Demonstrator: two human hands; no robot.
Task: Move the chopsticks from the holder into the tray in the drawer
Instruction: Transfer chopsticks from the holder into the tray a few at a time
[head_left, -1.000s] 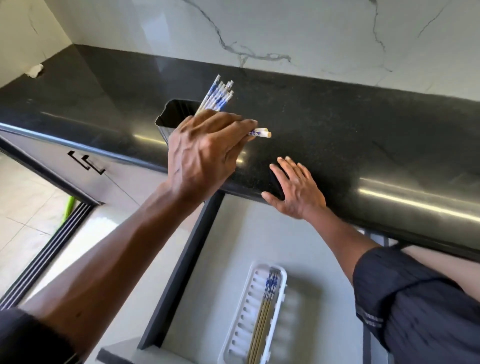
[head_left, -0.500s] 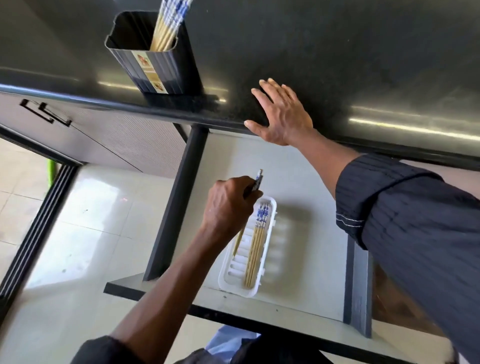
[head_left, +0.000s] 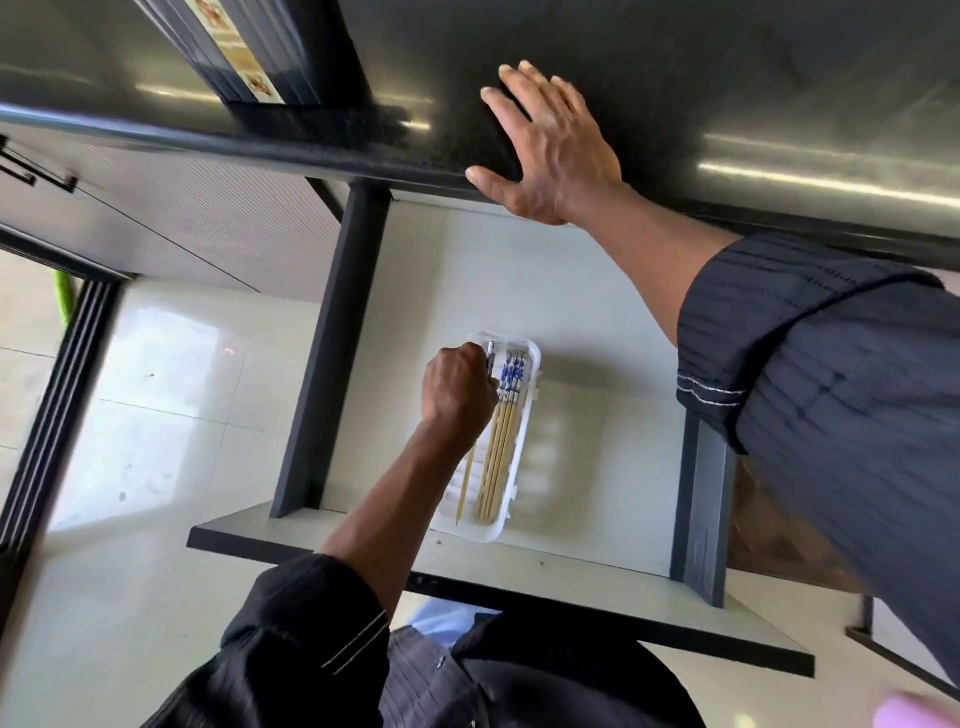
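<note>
White plastic makes up the tray (head_left: 511, 522), which lies on the pale floor of the pulled-out drawer (head_left: 597, 322). Several chopsticks (head_left: 501, 457) with blue-patterned tops rest lengthwise along the tray's right side. The left hand (head_left: 457, 387) is curled into a fist above the tray's far end, pinching one chopstick (head_left: 466, 475) whose thin tip reaches down toward the near end, just left of the others; whether it touches the tray bottom is hard to tell. Up on the dark, glossy surface (head_left: 727, 78), the right hand (head_left: 550, 150) lies flat near the front edge with fingers spread and the thumb at the lip. The dark ribbed holder (head_left: 270, 52) stands on that surface to the left, well apart from the right hand; only its lower body shows, so its contents are out of view. Both arms wear dark sleeves (head_left: 831, 389).
</note>
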